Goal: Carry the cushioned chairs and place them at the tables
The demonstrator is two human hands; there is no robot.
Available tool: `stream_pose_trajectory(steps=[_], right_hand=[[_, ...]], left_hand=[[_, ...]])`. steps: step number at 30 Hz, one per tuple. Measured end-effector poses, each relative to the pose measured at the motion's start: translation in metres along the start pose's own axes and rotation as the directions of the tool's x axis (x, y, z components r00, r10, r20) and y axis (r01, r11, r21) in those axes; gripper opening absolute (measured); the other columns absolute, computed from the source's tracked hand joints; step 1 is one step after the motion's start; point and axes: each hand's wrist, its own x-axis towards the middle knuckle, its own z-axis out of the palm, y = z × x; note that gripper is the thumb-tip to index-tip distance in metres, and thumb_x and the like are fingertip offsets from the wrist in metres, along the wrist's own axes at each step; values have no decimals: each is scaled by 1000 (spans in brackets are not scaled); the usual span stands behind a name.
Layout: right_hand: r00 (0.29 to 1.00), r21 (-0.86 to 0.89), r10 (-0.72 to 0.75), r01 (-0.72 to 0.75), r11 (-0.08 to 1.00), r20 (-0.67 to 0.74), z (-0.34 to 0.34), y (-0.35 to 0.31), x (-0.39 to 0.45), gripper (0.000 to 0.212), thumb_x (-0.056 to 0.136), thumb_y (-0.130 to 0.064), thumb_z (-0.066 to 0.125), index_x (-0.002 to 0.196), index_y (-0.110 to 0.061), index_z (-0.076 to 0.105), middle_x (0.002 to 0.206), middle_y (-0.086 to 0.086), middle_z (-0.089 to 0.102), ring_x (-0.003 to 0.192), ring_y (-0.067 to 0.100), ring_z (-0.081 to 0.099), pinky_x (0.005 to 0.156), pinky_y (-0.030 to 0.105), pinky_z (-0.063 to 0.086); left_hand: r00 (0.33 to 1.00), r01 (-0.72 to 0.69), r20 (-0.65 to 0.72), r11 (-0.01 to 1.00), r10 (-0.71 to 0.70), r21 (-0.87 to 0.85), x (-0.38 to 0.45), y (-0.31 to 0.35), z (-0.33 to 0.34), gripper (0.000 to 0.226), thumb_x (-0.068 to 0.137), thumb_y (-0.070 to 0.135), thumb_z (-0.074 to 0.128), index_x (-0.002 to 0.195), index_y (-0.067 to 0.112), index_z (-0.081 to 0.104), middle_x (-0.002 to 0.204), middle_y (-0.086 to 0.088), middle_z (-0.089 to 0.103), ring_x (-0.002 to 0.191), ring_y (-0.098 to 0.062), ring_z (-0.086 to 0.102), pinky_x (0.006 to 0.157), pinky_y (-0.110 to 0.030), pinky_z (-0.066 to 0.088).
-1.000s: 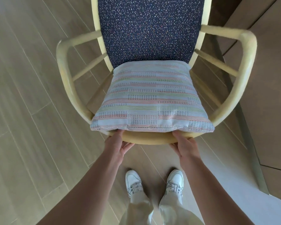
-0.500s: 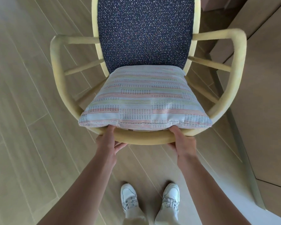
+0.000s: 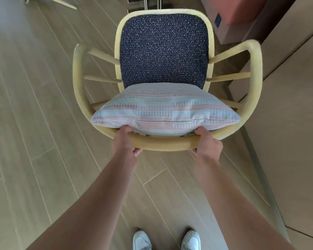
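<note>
A pale wooden armchair [image 3: 163, 143] with a dark speckled padded back fills the middle of the view, its back facing away from me. A striped light cushion [image 3: 163, 110] lies on its seat. My left hand [image 3: 124, 141] grips the front seat rail at its left, thumb on top under the cushion's edge, fingers below. At the rail's right end, my right hand [image 3: 207, 143] grips the same rail. The chair's legs are hidden beneath the seat.
Wood-plank floor [image 3: 34, 123] stretches to the left. A brown panelled wall or cabinet [image 3: 287, 123] runs along the right, close to the chair's right armrest. A reddish box [image 3: 238, 13] and metal legs [image 3: 152, 2] stand beyond the chair. My white shoes [image 3: 166, 239] are below.
The chair has moved away from me and tipped, so the whole backrest now shows. My arms have stretched further out. Both hands keep their grip on the front rail.
</note>
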Motion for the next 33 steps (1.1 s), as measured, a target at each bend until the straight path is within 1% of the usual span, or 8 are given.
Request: stream_pose_trajectory(steps=[3, 6, 8, 12, 17, 23, 27, 33], right_hand=[[999, -2, -32, 32, 999, -42, 23, -21, 3, 10, 70, -16, 73, 67, -20, 64, 48, -17, 63, 65, 15, 62, 85, 49, 60], [994, -6, -58, 57, 998, -89, 43, -40, 8, 10, 69, -17, 72, 65, -18, 63, 46, -15, 61, 61, 16, 61, 81, 52, 60], [990, 0, -84, 85, 996, -112, 55, -50, 12, 11, 69, -17, 70, 62, -17, 62, 45, -15, 60, 57, 15, 59, 77, 52, 60], [981, 8, -136, 139, 990, -139, 76, -66, 17, 12, 71, -19, 68, 61, -18, 61, 43, -15, 58, 49, 10, 57, 66, 42, 60], [969, -8, -174, 176, 984, -177, 91, -82, 21, 16, 73, -20, 66, 60, -16, 58, 39, -15, 52, 35, 3, 47, 41, 22, 40], [963, -19, -186, 186, 982, -195, 106, -99, 24, 18, 74, -18, 64, 59, -13, 56, 41, -13, 50, 36, 5, 44, 50, 29, 40], [965, -32, -174, 171, 985, -196, 114, -108, 27, 20, 74, -18, 63, 57, -14, 53, 40, -13, 48, 35, 5, 43, 46, 25, 38], [962, -21, -190, 190, 982, -196, 134, -130, 38, 25, 68, -19, 61, 50, -17, 44, 38, -13, 43, 33, 6, 36, 37, 21, 31]], left_hand=[[998, -36, -43, 999, 37, 19, -1, 21, 20, 21, 81, 24, 67, 102, 21, 65, 99, -2, 68, 87, -22, 67, 47, -26, 52], [985, -112, -126, 993, 117, 43, -3, 38, 41, 9, 79, 28, 64, 84, 20, 63, 83, -1, 64, 70, -20, 61, 56, -29, 48], [972, -163, -168, 986, 167, 37, -4, 48, 53, 12, 80, 32, 63, 78, 21, 61, 77, 0, 64, 66, -21, 59, 59, -30, 47], [959, -200, -199, 979, 203, 36, -4, 68, 71, 16, 81, 36, 63, 77, 21, 60, 77, 1, 64, 68, -20, 59, 64, -32, 46], [956, -201, -213, 979, 203, 31, 0, 85, 86, 16, 80, 36, 63, 76, 20, 60, 73, 0, 63, 64, -22, 57, 59, -31, 44], [954, -203, -219, 979, 206, 36, 3, 102, 103, 16, 78, 33, 61, 74, 17, 60, 69, 0, 60, 61, -24, 54, 63, -33, 45], [955, -186, -234, 982, 184, 11, 3, 110, 110, 16, 78, 30, 61, 80, 15, 64, 69, 1, 59, 58, -22, 53, 58, -31, 42], [955, -180, -238, 984, 175, 0, 4, 134, 131, 10, 76, 27, 61, 77, 18, 62, 69, 2, 60, 59, -19, 54, 56, -30, 42]])
